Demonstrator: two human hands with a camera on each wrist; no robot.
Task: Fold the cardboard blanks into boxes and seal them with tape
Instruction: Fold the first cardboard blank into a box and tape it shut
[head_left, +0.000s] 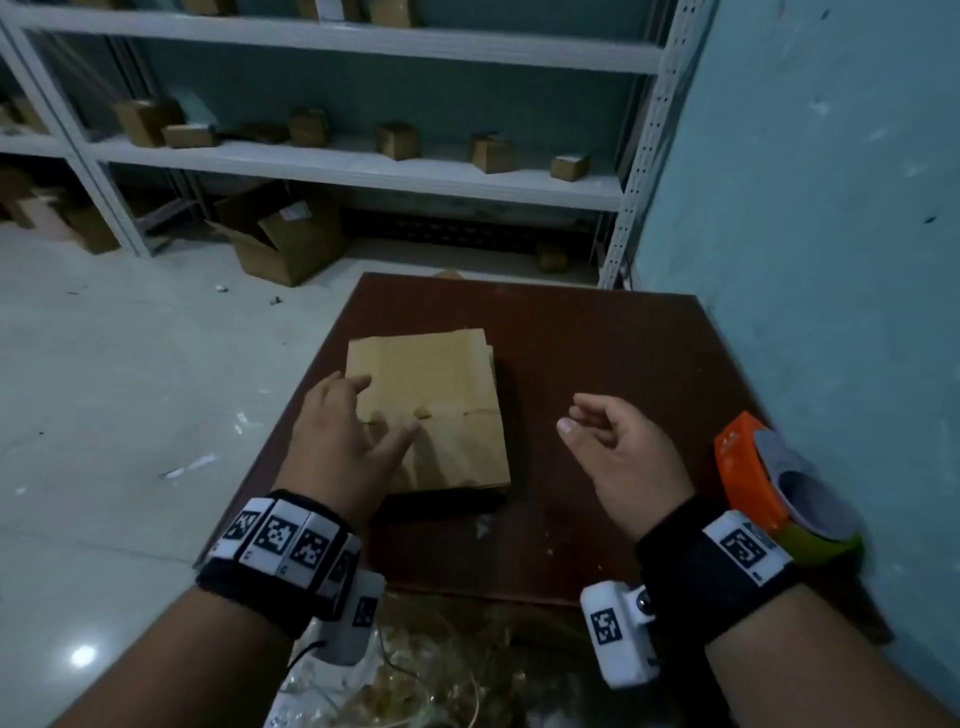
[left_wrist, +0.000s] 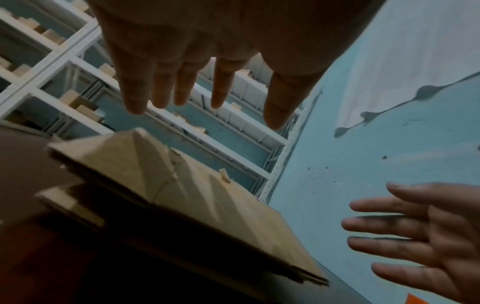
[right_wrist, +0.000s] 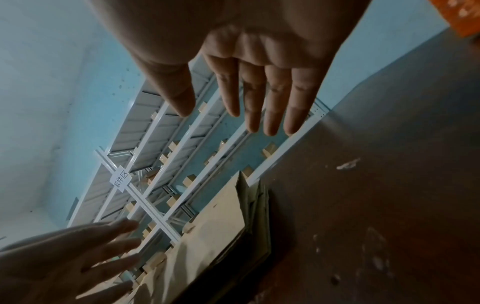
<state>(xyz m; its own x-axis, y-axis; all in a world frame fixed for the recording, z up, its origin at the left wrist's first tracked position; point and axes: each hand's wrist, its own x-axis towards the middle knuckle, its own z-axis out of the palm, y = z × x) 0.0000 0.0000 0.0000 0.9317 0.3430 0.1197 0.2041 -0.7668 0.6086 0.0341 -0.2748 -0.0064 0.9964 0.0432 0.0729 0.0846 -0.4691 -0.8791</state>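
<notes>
Stack of flat cardboard blanks lying on the brown worktop, under and just ahead of the left hand; edges of several blanks visible along the side facing the right hand, slightly fanned; no blank yet raised or opened. Left hand spread above the near corner of the stack, fingers straight and splayed, holding nothing; contact with the top blank not determinable. Right hand beside the stack, apart from it, palm turned inward, fingers loosely extended, also holding nothing. Roll of tape in an orange dispenser at the worktop edge, just outside the right wrist, against the blue wall. Shelving with small finished boxes well beyond both hands. Step judged in hand: taking the top blank. Next move likely to call for separating a single blank at the fanned edge, then lifting it clear; risk of picking up two blanks together.
</notes>
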